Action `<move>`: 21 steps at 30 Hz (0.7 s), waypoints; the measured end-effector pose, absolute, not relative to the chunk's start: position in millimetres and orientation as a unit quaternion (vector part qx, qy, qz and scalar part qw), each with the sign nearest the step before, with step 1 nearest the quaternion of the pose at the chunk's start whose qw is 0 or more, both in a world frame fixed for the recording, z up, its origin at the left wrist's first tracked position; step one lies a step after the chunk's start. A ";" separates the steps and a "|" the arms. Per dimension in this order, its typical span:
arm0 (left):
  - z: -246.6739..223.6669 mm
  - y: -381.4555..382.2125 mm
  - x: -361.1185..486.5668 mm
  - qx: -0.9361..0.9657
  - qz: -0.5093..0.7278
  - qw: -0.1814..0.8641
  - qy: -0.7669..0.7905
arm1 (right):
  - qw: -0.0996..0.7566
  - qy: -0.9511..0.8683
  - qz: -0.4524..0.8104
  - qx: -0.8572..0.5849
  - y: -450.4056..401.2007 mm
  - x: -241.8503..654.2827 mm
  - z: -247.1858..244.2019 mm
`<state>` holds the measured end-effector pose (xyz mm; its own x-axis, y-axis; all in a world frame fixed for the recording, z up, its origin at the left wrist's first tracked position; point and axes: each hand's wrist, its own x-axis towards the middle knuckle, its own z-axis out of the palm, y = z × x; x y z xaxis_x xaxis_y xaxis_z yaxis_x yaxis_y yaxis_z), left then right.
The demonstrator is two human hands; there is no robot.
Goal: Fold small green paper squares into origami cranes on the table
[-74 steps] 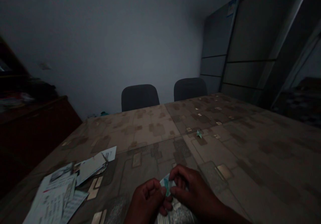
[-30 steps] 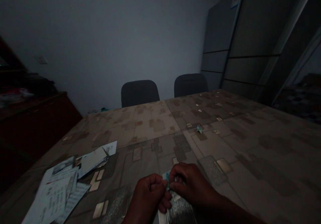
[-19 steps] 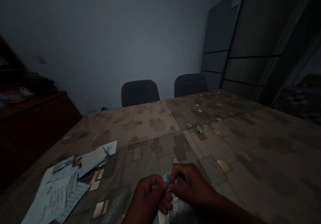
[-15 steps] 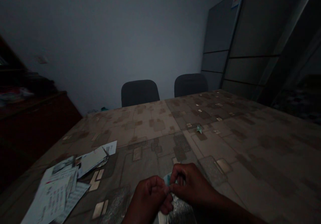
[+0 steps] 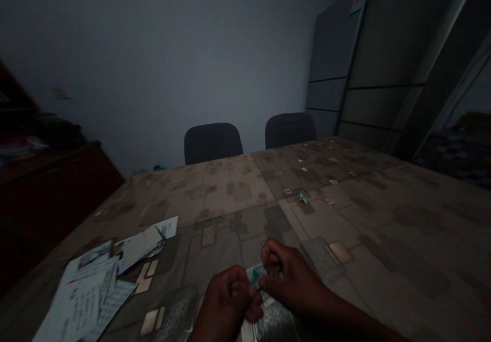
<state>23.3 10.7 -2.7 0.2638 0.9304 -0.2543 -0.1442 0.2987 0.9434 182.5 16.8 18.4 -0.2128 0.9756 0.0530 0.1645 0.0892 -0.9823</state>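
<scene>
Near the table's front edge, my left hand and my right hand are close together. Between them is a small piece of pale blue-green paper, which both hands pinch by its sides. Its lower part is hidden by the fingers and thumbs, and the dim light leaves its folds unclear. Farther out on the table stands a small green folded paper figure, apart from both hands.
A patterned cloth covers the table. Loose printed sheets and a stack of cards or papers lie at left. Two dark chairs stand along the far edge, a cabinet behind at right.
My right hand has moved slightly up, and the hands are a little farther apart at the top. More of the blue-green paper shows between them.
</scene>
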 end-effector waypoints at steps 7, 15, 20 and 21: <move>-2.9 18.2 19.9 0.407 0.364 0.700 0.460 | 0.399 -0.582 0.560 -0.434 23.6 195.3 17.5; -5.0 22.6 19.3 0.400 0.344 0.715 0.460 | 0.409 -0.580 0.553 -0.435 23.6 189.7 12.5; -4.7 22.0 20.0 0.412 0.341 0.700 0.474 | 0.418 -0.568 0.571 -0.419 23.7 189.7 7.8; -4.9 21.2 20.3 0.414 0.342 0.695 0.479 | 0.413 -0.569 0.574 -0.419 23.3 190.0 8.2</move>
<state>20.3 21.2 -4.9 0.3085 0.8711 -0.3821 -0.0783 0.4235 0.9025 190.0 23.3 8.2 -0.3078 0.9514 -0.0103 0.0022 -0.0102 -0.9999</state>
